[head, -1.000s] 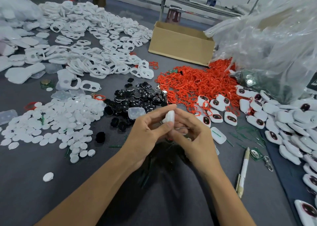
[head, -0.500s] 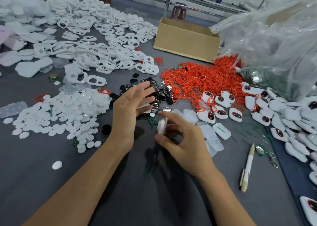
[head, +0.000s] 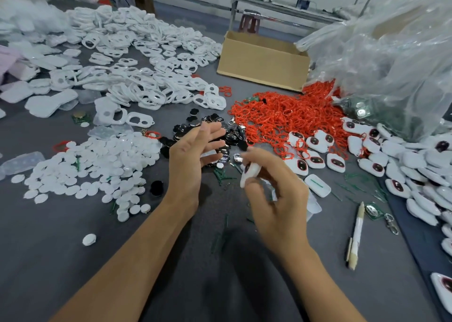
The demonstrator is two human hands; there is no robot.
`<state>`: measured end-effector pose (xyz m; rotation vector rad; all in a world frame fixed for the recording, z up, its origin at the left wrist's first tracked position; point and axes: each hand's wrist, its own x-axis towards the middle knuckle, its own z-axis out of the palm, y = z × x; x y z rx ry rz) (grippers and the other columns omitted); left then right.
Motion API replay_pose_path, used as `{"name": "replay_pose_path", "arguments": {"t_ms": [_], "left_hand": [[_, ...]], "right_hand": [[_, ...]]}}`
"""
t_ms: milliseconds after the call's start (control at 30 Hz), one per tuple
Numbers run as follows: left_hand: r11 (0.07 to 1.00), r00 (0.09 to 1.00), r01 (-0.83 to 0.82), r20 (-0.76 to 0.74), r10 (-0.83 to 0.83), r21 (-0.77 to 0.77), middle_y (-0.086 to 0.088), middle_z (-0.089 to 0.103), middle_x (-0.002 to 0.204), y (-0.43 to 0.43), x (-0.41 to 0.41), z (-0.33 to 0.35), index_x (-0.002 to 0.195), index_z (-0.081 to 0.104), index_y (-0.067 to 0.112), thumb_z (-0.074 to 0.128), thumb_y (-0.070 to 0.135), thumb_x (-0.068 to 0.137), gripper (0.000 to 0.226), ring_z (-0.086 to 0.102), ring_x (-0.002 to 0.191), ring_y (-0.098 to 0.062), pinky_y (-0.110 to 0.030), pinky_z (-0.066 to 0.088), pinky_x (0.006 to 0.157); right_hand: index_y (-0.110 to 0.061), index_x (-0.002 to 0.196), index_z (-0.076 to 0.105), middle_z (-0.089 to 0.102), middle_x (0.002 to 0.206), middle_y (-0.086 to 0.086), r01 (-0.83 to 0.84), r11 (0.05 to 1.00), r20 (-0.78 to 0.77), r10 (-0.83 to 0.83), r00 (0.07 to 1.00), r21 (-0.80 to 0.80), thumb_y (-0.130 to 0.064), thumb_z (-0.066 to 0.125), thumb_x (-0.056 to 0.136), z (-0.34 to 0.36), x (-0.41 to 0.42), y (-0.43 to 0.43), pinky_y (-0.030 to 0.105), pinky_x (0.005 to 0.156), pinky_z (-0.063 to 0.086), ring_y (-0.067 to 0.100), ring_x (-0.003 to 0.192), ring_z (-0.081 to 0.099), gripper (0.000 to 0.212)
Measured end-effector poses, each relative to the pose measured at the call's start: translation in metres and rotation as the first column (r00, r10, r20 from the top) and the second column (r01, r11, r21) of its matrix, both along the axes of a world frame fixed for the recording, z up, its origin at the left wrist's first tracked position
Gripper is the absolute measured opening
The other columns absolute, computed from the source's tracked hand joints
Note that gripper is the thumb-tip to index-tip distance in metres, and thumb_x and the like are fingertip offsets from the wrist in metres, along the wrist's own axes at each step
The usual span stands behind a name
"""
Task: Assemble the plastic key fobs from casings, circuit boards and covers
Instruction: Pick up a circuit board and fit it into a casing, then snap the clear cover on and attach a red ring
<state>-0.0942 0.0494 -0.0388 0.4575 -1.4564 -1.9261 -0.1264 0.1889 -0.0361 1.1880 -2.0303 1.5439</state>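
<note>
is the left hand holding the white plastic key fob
No, the white plastic key fob is pinched in the right hand; the left hand is spread open.

On the bench [head: 49, 260], round covers [head: 93, 165] lie left, casings [head: 137, 59] behind them, a cardboard box [head: 263, 64] behind the loops [head: 281, 116], finished fobs [head: 415, 165] right.

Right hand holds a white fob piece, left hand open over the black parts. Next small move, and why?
Probably the left hand lowers and pinches one of the black parts: it is spread open and empty just above that pile, while the right hand holds the white fob piece ready beside it.
</note>
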Motion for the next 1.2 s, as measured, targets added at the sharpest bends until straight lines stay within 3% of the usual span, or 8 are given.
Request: {"name": "replay_pose_path", "arguments": {"t_ms": [133, 367, 600, 733, 800, 900, 1033, 1200], "left_hand": [[1.000, 1.000, -0.002, -0.002, 0.002, 0.019, 0.000, 0.073, 0.107, -0.001, 0.000, 0.000, 0.105, 0.068, 0.020, 0.046, 0.046, 0.090, 0.037, 0.070, 0.097, -0.014, -0.031, 0.056, 0.082], [0.999, 1.000, 0.006, 0.001, -0.006, 0.044, -0.002, 0.075, 0.102, 0.000, -0.003, -0.002, 0.103, 0.069, 0.018, 0.044, 0.035, 0.099, 0.031, 0.070, 0.093, -0.017, -0.025, 0.056, 0.075], [0.995, 1.000, -0.006, 0.003, 0.005, 0.095, -0.002, 0.075, 0.099, 0.002, -0.003, 0.002, 0.100, 0.070, 0.017, 0.045, 0.036, 0.099, 0.032, 0.070, 0.090, -0.018, -0.024, 0.057, 0.074], [0.991, 0.998, -0.065, 0.015, 0.064, 0.115, -0.006, 0.075, 0.098, -0.001, 0.000, 0.003, 0.099, 0.070, 0.014, 0.045, 0.034, 0.100, 0.032, 0.071, 0.090, -0.021, -0.030, 0.057, 0.075], [0.989, 0.998, -0.065, 0.007, 0.065, 0.129, -0.005, 0.075, 0.097, -0.002, 0.002, 0.003, 0.098, 0.070, 0.015, 0.045, 0.034, 0.100, 0.032, 0.071, 0.089, -0.020, -0.030, 0.057, 0.075], [0.991, 0.998, -0.065, -0.009, 0.067, 0.121, -0.003, 0.075, 0.098, -0.002, 0.003, 0.004, 0.098, 0.070, 0.016, 0.044, 0.035, 0.099, 0.032, 0.071, 0.090, -0.020, -0.028, 0.057, 0.075], [0.992, 1.000, -0.001, 0.001, 0.001, 0.123, -0.007, 0.075, 0.099, 0.002, 0.000, 0.005, 0.101, 0.070, 0.012, 0.046, 0.031, 0.099, 0.031, 0.070, 0.086, -0.021, -0.026, 0.058, 0.071], [0.991, 0.999, 0.046, 0.004, -0.047, 0.125, -0.010, 0.074, 0.098, 0.005, 0.001, 0.005, 0.100, 0.070, 0.011, 0.047, 0.030, 0.099, 0.030, 0.070, 0.082, -0.023, -0.027, 0.056, 0.064]], "right_hand": [[-0.011, 0.102, 0.068, 0.067, 0.096, 0.003, -0.112, 0.954, 0.013, 0.112, 0.994, 0.278, 0.001, 0.060, 0.071, -0.011, 0.000, -0.003, 0.018, 0.078, 0.048, 0.017, 0.087, 0.063, 0.035], [-0.023, 0.114, 0.068, 0.071, 0.102, -0.012, -0.133, 0.938, 0.142, 0.092, 0.986, 0.321, -0.006, 0.076, 0.076, -0.009, -0.011, 0.004, 0.028, 0.083, 0.053, 0.004, 0.088, 0.067, 0.042], [-0.029, 0.128, 0.055, 0.064, 0.121, -0.009, 0.133, 0.963, -0.030, -0.144, 0.989, -0.234, -0.018, 0.060, 0.091, 0.007, 0.009, 0.001, 0.025, 0.091, 0.047, 0.011, 0.107, 0.063, 0.040], [-0.016, 0.117, 0.063, 0.066, 0.110, 0.007, -0.165, 0.897, 0.035, 0.165, 0.986, 0.410, 0.012, 0.044, 0.070, -0.012, 0.023, -0.017, 0.016, 0.107, 0.032, 0.022, 0.107, 0.059, 0.058], [-0.014, 0.119, 0.063, 0.067, 0.105, 0.009, -0.164, 0.882, 0.062, 0.152, 0.986, 0.442, 0.017, 0.045, 0.068, -0.017, 0.023, -0.017, 0.016, 0.110, 0.028, 0.019, 0.103, 0.057, 0.063], [-0.022, 0.121, 0.061, 0.068, 0.095, 0.003, -0.149, 0.936, 0.177, 0.095, 0.980, 0.319, 0.010, 0.063, 0.078, -0.011, 0.013, -0.009, 0.011, 0.086, 0.044, 0.015, 0.089, 0.062, 0.053], [-0.018, 0.126, 0.051, 0.070, 0.108, 0.006, -0.279, 0.953, 0.619, 0.292, 0.729, -0.121, 0.006, 0.057, 0.089, -0.004, 0.002, -0.006, 0.021, 0.082, 0.051, 0.014, 0.100, 0.066, 0.044], [0.000, 0.129, 0.050, 0.060, 0.121, 0.027, -0.300, 0.830, 0.782, 0.549, 0.294, -0.470, -0.005, 0.052, 0.087, 0.004, -0.004, -0.004, 0.036, 0.079, 0.056, 0.025, 0.100, 0.065, 0.042]]}}
